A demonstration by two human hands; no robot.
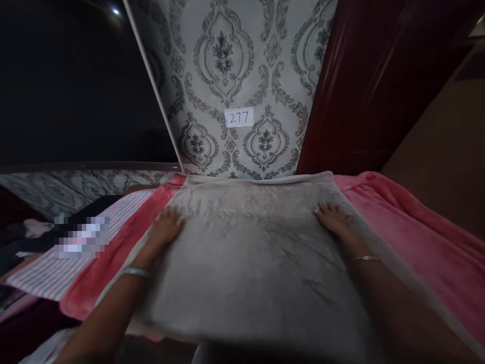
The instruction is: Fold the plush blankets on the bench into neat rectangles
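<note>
A grey plush cloth [242, 258] lies spread out in front of me, with a few creases right of its middle. Beneath it is a pink-red plush blanket [401, 237], which shows on both sides. My left hand [166, 225] rests flat near the grey cloth's left edge, fingers stretched forward. Toward the right edge my right hand [335, 217] also lies flat on the grey cloth, its fingers spread. Neither hand grips anything. A bangle circles each wrist.
On the left lies a striped cloth [49, 273] with a blurred patch over it. A large dark screen [76, 86] stands at the upper left. Behind the cloth rises a patterned wall [223, 60] with a paper label [239, 117] reading 277. Dark red furniture [364, 91] stands right.
</note>
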